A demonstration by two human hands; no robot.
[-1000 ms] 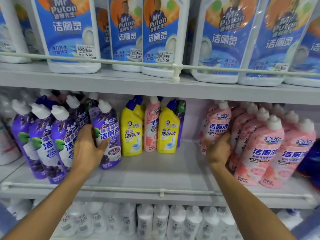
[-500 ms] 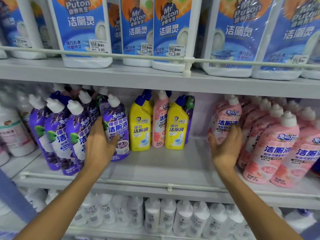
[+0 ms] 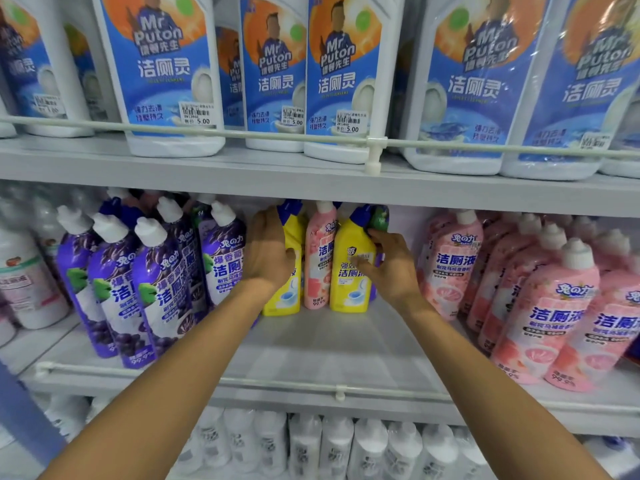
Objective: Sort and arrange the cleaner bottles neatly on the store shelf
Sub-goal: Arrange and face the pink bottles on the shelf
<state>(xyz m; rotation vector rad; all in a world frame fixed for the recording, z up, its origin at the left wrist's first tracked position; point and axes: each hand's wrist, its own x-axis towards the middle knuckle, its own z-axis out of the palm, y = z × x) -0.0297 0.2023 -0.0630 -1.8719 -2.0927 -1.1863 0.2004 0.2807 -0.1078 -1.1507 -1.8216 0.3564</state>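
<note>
both hands had come off the outer rows onto the middle cluster. two yellows stood upright, long axes vertical, one close on each side of the lone pink bottle point(image 3: 318, 258). left hand point(image 3: 268, 251) curled round the left yellow point(image 3: 285, 301); right hand point(image 3: 391, 268) clasped the right yellow point(image 3: 348, 275), thumb on its label. each hand was nearest its own bottle. purple row point(image 3: 159, 292) stood farther left of the pink bottle, pink row point(image 3: 554, 306) farther right.

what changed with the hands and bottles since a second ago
The left hand let go of the purple bottle and moved right to grip the left yellow bottle. The right hand left the pink bottle and moved left to grip the right yellow bottle. No bottle has visibly shifted.
</note>
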